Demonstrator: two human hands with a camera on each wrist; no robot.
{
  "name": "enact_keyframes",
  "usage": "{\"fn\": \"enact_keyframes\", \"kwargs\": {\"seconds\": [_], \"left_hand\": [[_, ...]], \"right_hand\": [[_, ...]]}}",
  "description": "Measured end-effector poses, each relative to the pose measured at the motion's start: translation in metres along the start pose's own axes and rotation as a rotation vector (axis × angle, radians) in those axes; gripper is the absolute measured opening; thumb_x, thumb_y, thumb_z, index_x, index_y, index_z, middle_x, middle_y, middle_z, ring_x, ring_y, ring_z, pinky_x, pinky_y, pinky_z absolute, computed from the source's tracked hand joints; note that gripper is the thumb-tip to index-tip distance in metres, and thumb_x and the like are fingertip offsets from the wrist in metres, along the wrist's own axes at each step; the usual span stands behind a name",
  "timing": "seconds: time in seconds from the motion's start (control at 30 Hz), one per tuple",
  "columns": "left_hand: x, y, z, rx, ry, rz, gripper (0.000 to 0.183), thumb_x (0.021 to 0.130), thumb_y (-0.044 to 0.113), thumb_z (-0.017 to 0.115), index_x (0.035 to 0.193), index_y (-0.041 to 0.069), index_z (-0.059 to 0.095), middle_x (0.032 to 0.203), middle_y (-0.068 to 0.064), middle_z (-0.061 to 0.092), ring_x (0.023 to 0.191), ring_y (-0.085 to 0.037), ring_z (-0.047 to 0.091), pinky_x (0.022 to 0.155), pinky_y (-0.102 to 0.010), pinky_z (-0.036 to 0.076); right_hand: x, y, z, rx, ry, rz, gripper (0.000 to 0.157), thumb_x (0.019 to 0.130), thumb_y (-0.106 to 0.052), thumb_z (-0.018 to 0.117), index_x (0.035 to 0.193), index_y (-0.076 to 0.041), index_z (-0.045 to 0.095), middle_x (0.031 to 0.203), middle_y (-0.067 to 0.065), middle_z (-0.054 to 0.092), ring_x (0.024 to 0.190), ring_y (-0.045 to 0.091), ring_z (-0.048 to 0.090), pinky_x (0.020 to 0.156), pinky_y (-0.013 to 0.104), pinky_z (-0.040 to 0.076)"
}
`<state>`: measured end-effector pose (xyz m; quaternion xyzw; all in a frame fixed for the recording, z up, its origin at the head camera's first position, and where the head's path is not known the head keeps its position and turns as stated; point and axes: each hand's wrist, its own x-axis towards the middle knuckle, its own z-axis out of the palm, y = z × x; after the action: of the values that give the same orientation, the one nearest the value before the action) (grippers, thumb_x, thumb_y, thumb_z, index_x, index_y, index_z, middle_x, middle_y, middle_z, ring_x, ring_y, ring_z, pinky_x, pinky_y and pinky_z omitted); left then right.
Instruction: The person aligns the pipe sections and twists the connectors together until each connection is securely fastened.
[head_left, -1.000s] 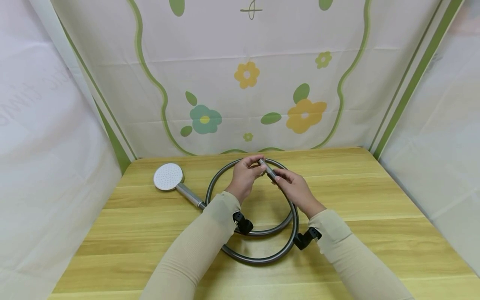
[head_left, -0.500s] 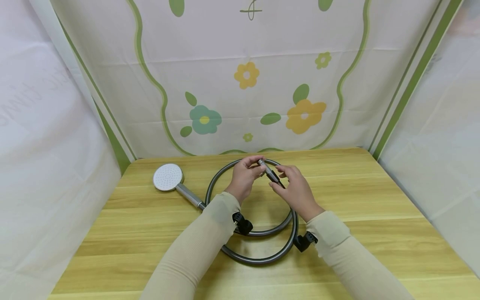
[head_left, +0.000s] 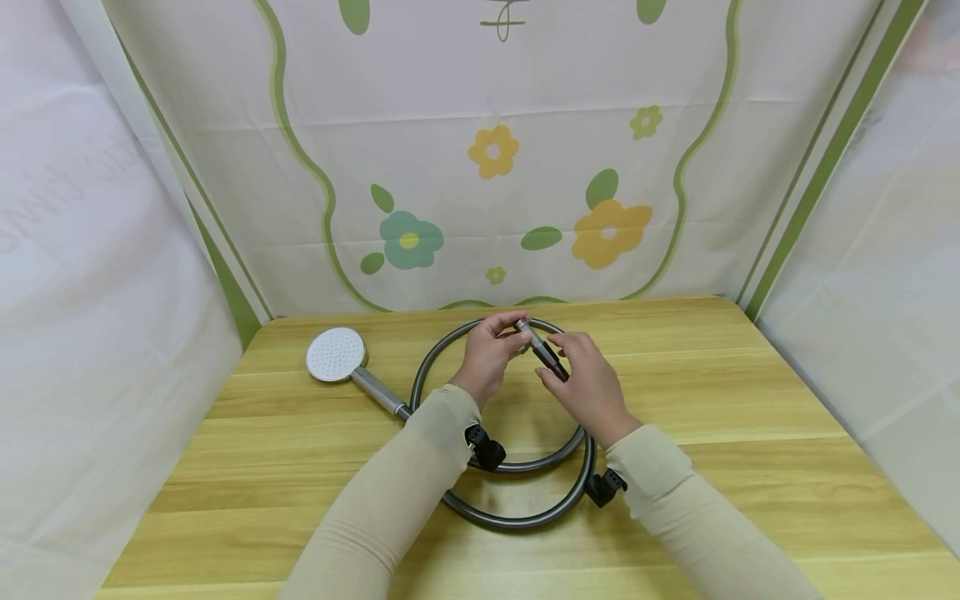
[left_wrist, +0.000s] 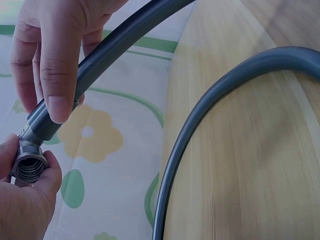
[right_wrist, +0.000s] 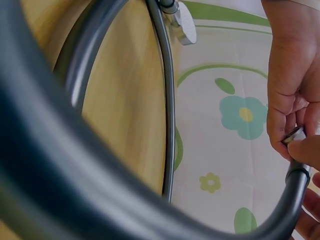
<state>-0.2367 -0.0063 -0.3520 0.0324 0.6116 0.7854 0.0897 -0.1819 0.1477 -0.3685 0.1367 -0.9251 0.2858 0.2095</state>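
Note:
A grey shower hose [head_left: 517, 523] lies looped on the table, its free end raised between both hands. My left hand [head_left: 483, 354] pinches the metal threaded connector [left_wrist: 30, 167] at that end between thumb and finger; its open mouth shows in the left wrist view. My right hand [head_left: 592, 387] is loosely curled about the hose just below the connector, thumb on one side and fingers on the other. Its thumb overlaps the dark end sleeve [left_wrist: 45, 122] in the left wrist view. At left lies a shower head [head_left: 335, 354] with a white spray face, attached to the hose's other end.
The wooden table [head_left: 750, 500] runs back to a white flowered cloth [head_left: 450, 75]. Cloth walls stand at left and right. Hose loops lie under and around both forearms, and a black wrist camera [head_left: 486, 447] sits by the left cuff.
My right hand has loosened its earlier pinch on the hose end, with thumb and fingers spread wider, and its wrist has shifted slightly left. My left hand keeps its place on the connector.

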Motion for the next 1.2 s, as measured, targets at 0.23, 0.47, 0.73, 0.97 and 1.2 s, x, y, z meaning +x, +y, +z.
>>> {"fn": "enact_keyframes", "kwargs": {"seconds": [0.23, 0.47, 0.73, 0.97, 1.2], "left_hand": [[0.0000, -0.0002, -0.0006, 0.004, 0.005, -0.010, 0.033, 0.090, -0.001, 0.064, 0.123, 0.005, 0.064, 0.123, -0.008, 0.060, 0.101, -0.018, 0.062, 0.092, -0.034, 0.052], [-0.0002, 0.0001, -0.0003, -0.002, 0.007, -0.012, 0.033, 0.090, -0.002, 0.064, 0.123, 0.004, 0.064, 0.129, -0.014, 0.057, 0.101, -0.019, 0.062, 0.092, -0.034, 0.052], [-0.0009, 0.0016, -0.0010, -0.013, 0.007, -0.021, 0.033, 0.090, -0.002, 0.064, 0.123, 0.004, 0.064, 0.130, -0.015, 0.056, 0.102, -0.019, 0.062, 0.092, -0.034, 0.052], [-0.0014, 0.0029, -0.0008, -0.008, 0.006, -0.016, 0.032, 0.090, -0.002, 0.064, 0.122, 0.003, 0.064, 0.130, -0.016, 0.057, 0.100, -0.018, 0.063, 0.092, -0.033, 0.052], [-0.0014, 0.0018, -0.0007, -0.007, 0.013, -0.005, 0.032, 0.090, -0.002, 0.065, 0.121, 0.003, 0.065, 0.128, -0.015, 0.058, 0.098, -0.017, 0.063, 0.091, -0.034, 0.053]], "right_hand": [[-0.0009, -0.0003, 0.0039, -0.029, 0.042, -0.047, 0.049, 0.082, -0.017, 0.079, 0.122, 0.003, 0.059, 0.115, 0.019, 0.057, 0.094, 0.028, 0.060, 0.072, 0.041, 0.055], [-0.0014, -0.0016, 0.0054, -0.022, 0.067, -0.070, 0.044, 0.082, -0.011, 0.077, 0.120, 0.004, 0.060, 0.112, 0.019, 0.058, 0.092, 0.027, 0.061, 0.070, 0.040, 0.055], [-0.0016, -0.0022, 0.0072, 0.020, 0.065, -0.066, 0.039, 0.085, -0.007, 0.074, 0.120, 0.005, 0.059, 0.109, 0.017, 0.057, 0.093, 0.028, 0.061, 0.070, 0.039, 0.054], [-0.0012, -0.0038, 0.0063, 0.076, 0.050, -0.034, 0.037, 0.086, -0.007, 0.073, 0.119, 0.005, 0.060, 0.108, 0.017, 0.058, 0.095, 0.028, 0.060, 0.072, 0.040, 0.054], [-0.0011, -0.0058, 0.0046, 0.100, 0.045, -0.019, 0.035, 0.086, -0.005, 0.073, 0.118, 0.004, 0.061, 0.106, 0.017, 0.058, 0.094, 0.028, 0.060, 0.068, 0.038, 0.053]]}}
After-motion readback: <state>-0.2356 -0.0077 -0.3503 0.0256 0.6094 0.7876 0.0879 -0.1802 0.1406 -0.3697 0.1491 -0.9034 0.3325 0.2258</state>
